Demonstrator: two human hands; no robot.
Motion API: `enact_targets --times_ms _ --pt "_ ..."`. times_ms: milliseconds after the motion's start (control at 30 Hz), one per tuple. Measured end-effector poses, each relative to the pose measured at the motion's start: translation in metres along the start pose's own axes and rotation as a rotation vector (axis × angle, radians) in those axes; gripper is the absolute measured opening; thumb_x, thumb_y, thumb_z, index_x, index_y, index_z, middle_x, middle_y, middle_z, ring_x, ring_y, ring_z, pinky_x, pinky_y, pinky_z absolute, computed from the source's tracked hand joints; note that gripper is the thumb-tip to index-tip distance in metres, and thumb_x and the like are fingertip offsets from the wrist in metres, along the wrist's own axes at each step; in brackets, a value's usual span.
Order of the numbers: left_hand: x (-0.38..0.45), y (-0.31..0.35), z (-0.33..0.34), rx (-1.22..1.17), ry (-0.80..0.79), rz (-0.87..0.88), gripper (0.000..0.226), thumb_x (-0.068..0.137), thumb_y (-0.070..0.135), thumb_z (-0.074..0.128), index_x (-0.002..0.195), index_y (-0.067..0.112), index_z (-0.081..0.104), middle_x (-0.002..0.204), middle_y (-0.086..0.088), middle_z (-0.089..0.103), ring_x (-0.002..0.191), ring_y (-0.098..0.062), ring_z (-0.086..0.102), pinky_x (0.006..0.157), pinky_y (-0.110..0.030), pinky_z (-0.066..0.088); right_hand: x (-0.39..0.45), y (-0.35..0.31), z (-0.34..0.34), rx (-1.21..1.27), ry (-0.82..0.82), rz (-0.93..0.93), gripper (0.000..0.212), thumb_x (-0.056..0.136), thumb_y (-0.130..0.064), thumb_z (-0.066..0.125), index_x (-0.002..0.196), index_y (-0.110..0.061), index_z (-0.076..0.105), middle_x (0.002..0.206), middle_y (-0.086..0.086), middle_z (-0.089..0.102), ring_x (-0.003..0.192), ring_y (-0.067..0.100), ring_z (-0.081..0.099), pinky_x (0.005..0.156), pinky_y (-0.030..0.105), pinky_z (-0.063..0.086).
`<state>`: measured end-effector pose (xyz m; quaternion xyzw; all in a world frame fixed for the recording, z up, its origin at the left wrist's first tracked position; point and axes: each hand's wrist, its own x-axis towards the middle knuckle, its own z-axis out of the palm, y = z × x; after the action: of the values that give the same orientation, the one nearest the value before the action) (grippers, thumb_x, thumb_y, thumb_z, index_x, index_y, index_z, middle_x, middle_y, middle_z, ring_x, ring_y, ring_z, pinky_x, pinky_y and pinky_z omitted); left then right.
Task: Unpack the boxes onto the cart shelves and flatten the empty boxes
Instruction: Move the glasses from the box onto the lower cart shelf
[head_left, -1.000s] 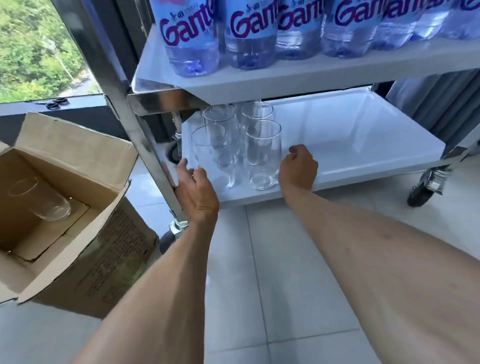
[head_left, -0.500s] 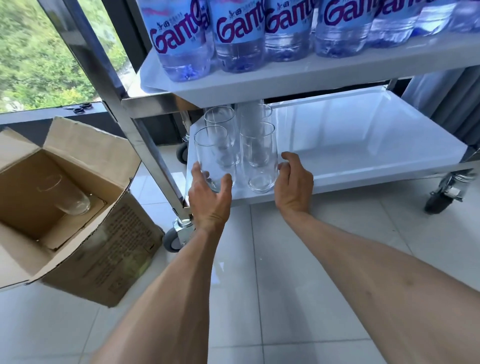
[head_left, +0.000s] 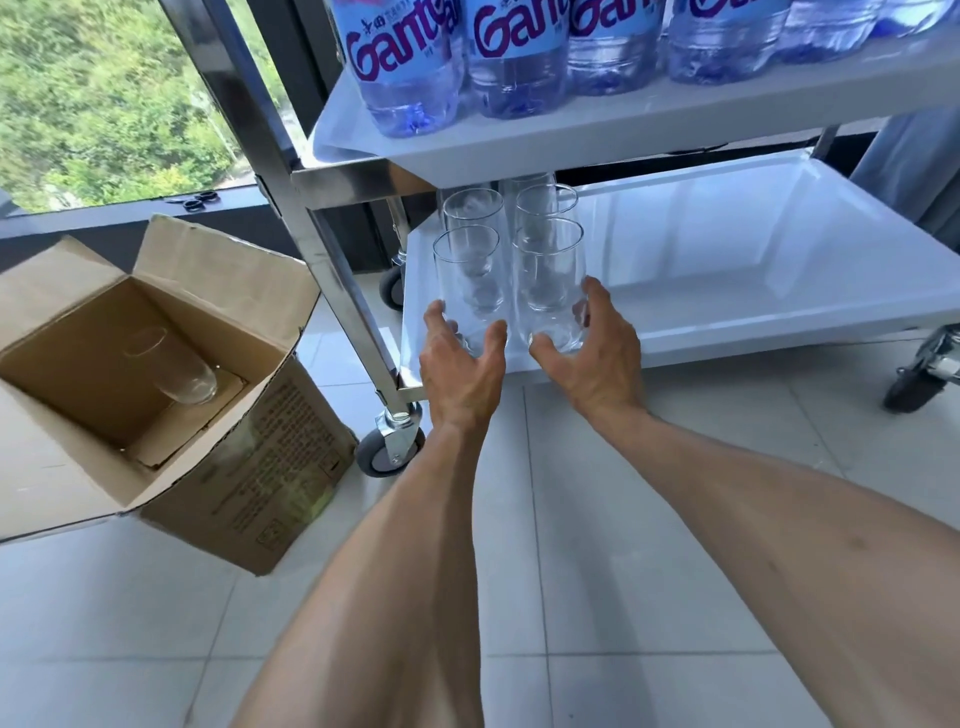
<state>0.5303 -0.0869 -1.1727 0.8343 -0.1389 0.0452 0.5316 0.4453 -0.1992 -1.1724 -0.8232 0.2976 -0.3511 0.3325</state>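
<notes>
Beside the cart post (head_left: 291, 171), both hands' fingers (head_left: 597, 296) spread around glasses (head_left: 550, 291).

A: The glasses (head_left: 550, 283) are clear, smooth glass; the shelf (head_left: 753, 270) under them is glossy white.

B: The cart post (head_left: 332, 260) is polished metal, mirror-bright. The box (head_left: 270, 467)?

A: Matt brown cardboard, printed on 1 side. The bottles (head_left: 514, 57) are clear plastic with glossy blue labels.

B: The floor (head_left: 597, 545) is shiny pale tile. The wheel (head_left: 387, 457) looks like grey rubber.
</notes>
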Motion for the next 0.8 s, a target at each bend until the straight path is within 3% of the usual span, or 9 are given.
enact_targets --times_ms 367,467,567,667,800 --pt "0.002 0.0 0.0 0.022 -0.041 0.016 0.075 0.081 0.055 0.067 0.14 0.021 0.037 0.125 -0.012 0.062 0.114 -0.025 0.059 0.095 -0.041 0.049 -0.001 0.0 -0.003 -0.006 -0.038 0.078 0.088 0.077 -0.043 0.073 0.149 -0.014 0.031 0.125 0.006 0.058 0.114 0.024 0.055 0.096 0.039 0.046" --pt "-0.002 0.002 0.0 0.011 -0.062 -0.013 0.089 0.082 0.054 0.067 0.15 0.014 0.027 0.137 -0.013 0.056 0.126 -0.027 0.053 0.104 -0.042 0.045 -0.005 -0.001 -0.001 -0.089 -0.084 0.105 0.093 0.077 -0.029 0.071 0.153 -0.007 0.022 0.139 0.011 0.047 0.127 0.029 0.044 0.104 0.039 0.039" --pt "-0.013 0.007 -0.009 0.057 -0.03 -0.037 0.087 0.086 0.054 0.06 0.153 0.012 0.024 0.148 -0.01 0.046 0.133 -0.025 0.046 0.109 -0.04 0.041 -0.022 -0.006 -0.006 -0.251 0.056 0.176 0.073 0.077 -0.011 0.063 0.145 -0.002 0.036 0.133 0.017 0.049 0.123 0.035 0.045 0.101 0.041 0.037" --pt "-0.023 0.013 -0.038 0.19 0.026 -0.05 0.063 0.087 0.053 0.051 0.138 0.017 0.047 0.125 -0.004 0.062 0.113 -0.024 0.06 0.095 -0.044 0.05 -0.04 -0.03 -0.009 -0.246 0.056 0.296 0.04 0.079 -0.005 0.054 0.118 -0.006 0.059 0.114 0.015 0.06 0.107 0.037 0.055 0.087 0.041 0.043" --pt "-0.021 0.025 -0.107 0.382 0.0 -0.115 0.033 0.083 0.043 0.052 0.1 0.021 0.069 0.083 -0.001 0.072 0.084 -0.027 0.066 0.074 -0.032 0.049 -0.052 -0.087 0.001 -0.233 -0.187 0.21 0.022 0.083 -0.006 0.052 0.099 -0.01 0.067 0.101 0.01 0.07 0.098 0.033 0.062 0.079 0.034 0.047"
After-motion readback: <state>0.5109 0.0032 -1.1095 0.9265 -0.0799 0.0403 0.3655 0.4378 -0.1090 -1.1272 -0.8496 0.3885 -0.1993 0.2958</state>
